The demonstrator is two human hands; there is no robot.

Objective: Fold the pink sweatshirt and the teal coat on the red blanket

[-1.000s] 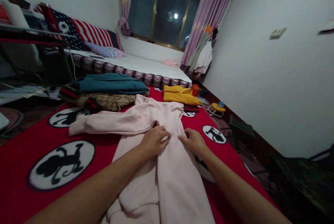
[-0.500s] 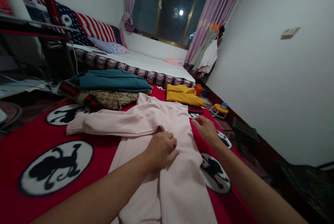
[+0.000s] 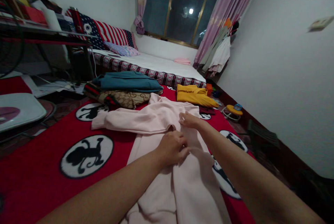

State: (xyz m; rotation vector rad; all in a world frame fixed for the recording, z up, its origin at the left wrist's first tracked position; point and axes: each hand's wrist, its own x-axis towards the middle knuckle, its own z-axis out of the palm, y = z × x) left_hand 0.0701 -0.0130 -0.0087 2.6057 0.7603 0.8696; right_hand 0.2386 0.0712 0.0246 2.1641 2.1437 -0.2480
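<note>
On the pink garment (image 3: 156, 119), both hands' fingers (image 3: 182, 147) pinch fabric.

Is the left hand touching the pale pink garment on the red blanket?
Touching. The head view shows the left hand pressed onto the pink garment, fingers curled into its fabric, no gap visible.

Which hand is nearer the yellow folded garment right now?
Right. The right hand rests on the pink garment at its far end, just short of the yellow folded garment. The left hand pinches the pink fabric lower down, closer to the person.
</note>
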